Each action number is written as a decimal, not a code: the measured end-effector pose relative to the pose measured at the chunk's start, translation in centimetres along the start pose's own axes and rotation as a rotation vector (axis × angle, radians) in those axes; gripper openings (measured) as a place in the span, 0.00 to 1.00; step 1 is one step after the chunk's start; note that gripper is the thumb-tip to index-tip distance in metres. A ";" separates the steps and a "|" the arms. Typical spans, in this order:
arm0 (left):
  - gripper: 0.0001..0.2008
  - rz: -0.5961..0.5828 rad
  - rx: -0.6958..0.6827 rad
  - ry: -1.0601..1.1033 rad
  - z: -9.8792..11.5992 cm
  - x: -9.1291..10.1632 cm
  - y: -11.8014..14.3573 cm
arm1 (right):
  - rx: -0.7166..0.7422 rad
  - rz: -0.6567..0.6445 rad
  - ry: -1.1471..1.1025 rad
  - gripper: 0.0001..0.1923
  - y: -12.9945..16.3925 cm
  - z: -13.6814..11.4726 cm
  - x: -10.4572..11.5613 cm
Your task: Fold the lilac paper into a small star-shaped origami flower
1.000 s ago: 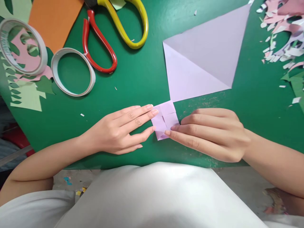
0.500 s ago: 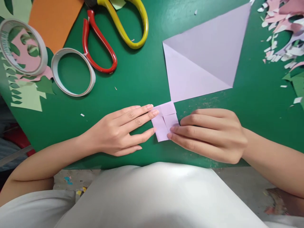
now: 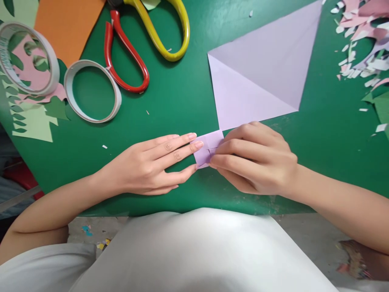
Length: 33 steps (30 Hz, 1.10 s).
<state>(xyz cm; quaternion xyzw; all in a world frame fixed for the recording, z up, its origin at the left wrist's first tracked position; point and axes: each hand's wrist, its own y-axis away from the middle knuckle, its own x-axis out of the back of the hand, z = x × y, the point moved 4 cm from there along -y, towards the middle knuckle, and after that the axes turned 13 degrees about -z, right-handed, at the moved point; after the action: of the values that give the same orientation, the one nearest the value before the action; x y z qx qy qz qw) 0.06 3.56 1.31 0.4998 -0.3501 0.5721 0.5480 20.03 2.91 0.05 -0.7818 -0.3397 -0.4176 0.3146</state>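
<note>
Green tabletop (image 3: 170, 105) lies under your hands. Your left hand (image 3: 148, 164) presses flat, fingers together, on the small folded lilac paper square (image 3: 206, 148). Your right hand (image 3: 255, 160) curls over its right side, fingertips pinning it.

From my seat I log a green table (image 3: 170, 105). Yellow scissors (image 3: 170, 32) lie at the far edge, red scissors (image 3: 127, 61) just beside them on the left. Two tape rolls: one (image 3: 91, 91) flat on the table, the other (image 3: 28, 56) further left, resting on pink and pale green cut-outs (image 3: 33, 121). Orange sheet (image 3: 67, 24) in the far left corner. Large folded lilac sheet (image 3: 261, 73) right of centre. Paper scraps (image 3: 361, 44), pink, white and green, scattered at the right edge.
</note>
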 end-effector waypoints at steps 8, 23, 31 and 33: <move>0.20 0.031 -0.030 0.016 -0.6 -0.2 0.1 | -0.126 -0.107 -0.040 0.06 -0.9 0.7 -0.3; 0.18 0.005 -0.087 -0.025 -0.5 -0.5 0.1 | -0.187 -0.217 -0.073 0.11 -1.4 0.7 -0.2; 0.18 0.067 -0.059 -0.009 0.3 -0.3 0.0 | -0.166 -0.179 0.005 0.10 -1.3 0.4 -0.4; 0.21 0.060 -0.030 -0.005 0.6 -0.4 -0.1 | -0.170 -0.166 0.048 0.10 -1.1 0.5 -0.5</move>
<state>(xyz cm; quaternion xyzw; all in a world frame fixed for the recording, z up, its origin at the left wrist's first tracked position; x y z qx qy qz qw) 0.26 2.91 1.10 0.4822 -0.3747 0.5818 0.5371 19.15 3.79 -0.32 -0.7645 -0.3591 -0.4882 0.2197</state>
